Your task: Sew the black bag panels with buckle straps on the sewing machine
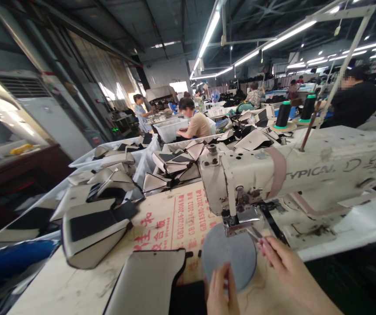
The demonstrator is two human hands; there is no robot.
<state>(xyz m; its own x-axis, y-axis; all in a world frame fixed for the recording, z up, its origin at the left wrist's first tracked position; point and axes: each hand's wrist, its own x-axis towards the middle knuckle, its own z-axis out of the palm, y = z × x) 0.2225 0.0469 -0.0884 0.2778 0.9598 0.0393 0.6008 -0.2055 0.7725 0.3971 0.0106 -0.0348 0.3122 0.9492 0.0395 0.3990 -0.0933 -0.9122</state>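
Note:
A round grey fabric piece [229,253] lies under the presser foot of a cream sewing machine [306,170]. My left hand [220,293] rests on the disc's near edge, fingers pressed together against it. My right hand [281,262] is at the disc's right side, its fingertips pinched on small metal snips or tweezers [256,234] pointing toward the needle. A beige and black padded piece [148,280] lies just left of my left hand.
Stacks of beige and black padded pieces [96,227] fill the table's left and the white bins [148,162] behind. Two dark thread cones [282,114] stand on the machine. Other people sit at stations farther back. A printed cardboard sheet [171,218] covers the table.

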